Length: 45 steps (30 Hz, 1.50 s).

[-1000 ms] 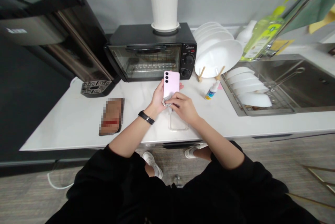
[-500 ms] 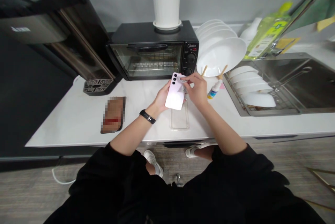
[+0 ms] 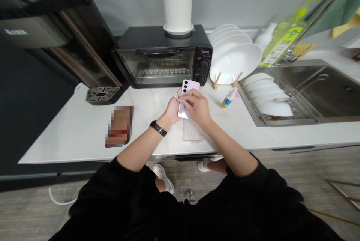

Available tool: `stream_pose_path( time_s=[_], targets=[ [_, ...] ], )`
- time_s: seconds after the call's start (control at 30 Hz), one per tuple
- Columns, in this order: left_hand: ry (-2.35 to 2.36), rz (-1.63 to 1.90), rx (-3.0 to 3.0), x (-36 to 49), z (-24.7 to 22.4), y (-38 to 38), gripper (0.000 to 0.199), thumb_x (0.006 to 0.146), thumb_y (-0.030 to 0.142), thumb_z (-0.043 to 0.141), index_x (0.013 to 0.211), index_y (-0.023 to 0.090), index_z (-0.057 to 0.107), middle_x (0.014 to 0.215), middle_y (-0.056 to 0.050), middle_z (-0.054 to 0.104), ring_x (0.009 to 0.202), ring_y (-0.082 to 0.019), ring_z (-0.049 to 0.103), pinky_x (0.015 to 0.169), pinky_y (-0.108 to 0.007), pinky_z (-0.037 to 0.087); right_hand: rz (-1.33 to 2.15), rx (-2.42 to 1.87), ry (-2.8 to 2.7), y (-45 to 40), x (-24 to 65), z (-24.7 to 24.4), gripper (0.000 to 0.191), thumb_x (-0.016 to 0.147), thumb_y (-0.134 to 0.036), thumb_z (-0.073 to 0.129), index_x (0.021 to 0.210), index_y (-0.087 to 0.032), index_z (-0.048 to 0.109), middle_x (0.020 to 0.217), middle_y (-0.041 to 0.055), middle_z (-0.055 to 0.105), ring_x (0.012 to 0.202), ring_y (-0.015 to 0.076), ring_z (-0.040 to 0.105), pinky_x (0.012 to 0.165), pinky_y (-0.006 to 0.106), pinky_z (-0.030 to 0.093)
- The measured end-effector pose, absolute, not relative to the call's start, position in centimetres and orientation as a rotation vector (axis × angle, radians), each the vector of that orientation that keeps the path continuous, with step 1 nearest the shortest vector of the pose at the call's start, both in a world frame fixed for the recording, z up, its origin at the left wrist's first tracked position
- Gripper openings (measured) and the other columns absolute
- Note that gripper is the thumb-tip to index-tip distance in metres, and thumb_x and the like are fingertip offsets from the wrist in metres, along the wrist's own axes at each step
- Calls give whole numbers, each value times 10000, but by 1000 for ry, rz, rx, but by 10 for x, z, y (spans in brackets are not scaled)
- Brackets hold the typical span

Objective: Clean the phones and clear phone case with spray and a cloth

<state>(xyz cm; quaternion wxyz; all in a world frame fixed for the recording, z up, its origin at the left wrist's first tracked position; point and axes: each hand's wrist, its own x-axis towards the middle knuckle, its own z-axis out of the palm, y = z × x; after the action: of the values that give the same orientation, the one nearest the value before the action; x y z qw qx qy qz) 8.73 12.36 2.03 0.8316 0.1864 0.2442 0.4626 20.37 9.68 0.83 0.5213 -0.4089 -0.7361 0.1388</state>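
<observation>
Fingers of the right hand (image 3: 196, 106) curl close together over the lower half of a lilac smartphone (image 3: 189, 100), pressed down on its back, and a small grey cloth (image 3: 177, 97) pokes out at the phone's left edge, pinched there by the fingertips as far as this view shows. The left hand (image 3: 171, 110) comes in from the other side and cradles the phone from below; its fingers are tucked out of sight behind it, so how they sit, I can't tell. The phone lies back up, three camera lenses at the far end, its long axis running away from the person and leaning slightly right. The right hand is the one on top, right over the back, and the left is underneath at the near corner. Just toward the body, a clear phone case (image 3: 192, 131) lies on the white marble counter (image 3: 70, 139), lined up with the phone's long axis. A black wristwatch (image 3: 158, 128) sits on the left wrist. Ahead stands a black toaster oven (image 3: 161, 59), and off to the right a small spray bottle (image 3: 228, 98) waits near a steel sink (image 3: 317, 91), while a pixelated flat object (image 3: 119, 126) lies to the left.
</observation>
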Motion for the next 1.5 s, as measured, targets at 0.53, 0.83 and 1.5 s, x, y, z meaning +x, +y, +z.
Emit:
stream_pose_path(
  time_s=[0.53, 0.83, 1.5],
  targets=[
    [496, 844, 504, 82, 27, 116, 481, 1112, 439, 353, 1393, 190, 654, 1029, -109, 812, 835, -281, 803, 768, -453, 673, 65, -1096, -1686, 113, 258, 14, 140, 985, -212, 691, 1017, -215, 828, 905, 50, 703, 803, 183, 685, 735, 317, 556],
    [595, 865, 397, 85, 9, 123, 311, 1049, 343, 536, 1115, 120, 744, 784, -65, 778, 743, -219, 779, 790, -313, 624, 63, -1031, -1716, 116, 214, 17, 214, 1038, -243, 617, 1043, -237, 831, 962, 58, 699, 912, 206, 687, 816, 354, 562],
    [474, 963, 451, 81, 26, 120, 597, 1115, 477, 333, 1525, 120, 581, 1188, -172, 805, 1101, -311, 789, 1016, -453, 613, 147, -1029, -1899, 65, 244, 0, 252, 1038, -204, 561, 1036, -249, 809, 981, 80, 696, 896, 211, 671, 798, 356, 578]
  ],
)
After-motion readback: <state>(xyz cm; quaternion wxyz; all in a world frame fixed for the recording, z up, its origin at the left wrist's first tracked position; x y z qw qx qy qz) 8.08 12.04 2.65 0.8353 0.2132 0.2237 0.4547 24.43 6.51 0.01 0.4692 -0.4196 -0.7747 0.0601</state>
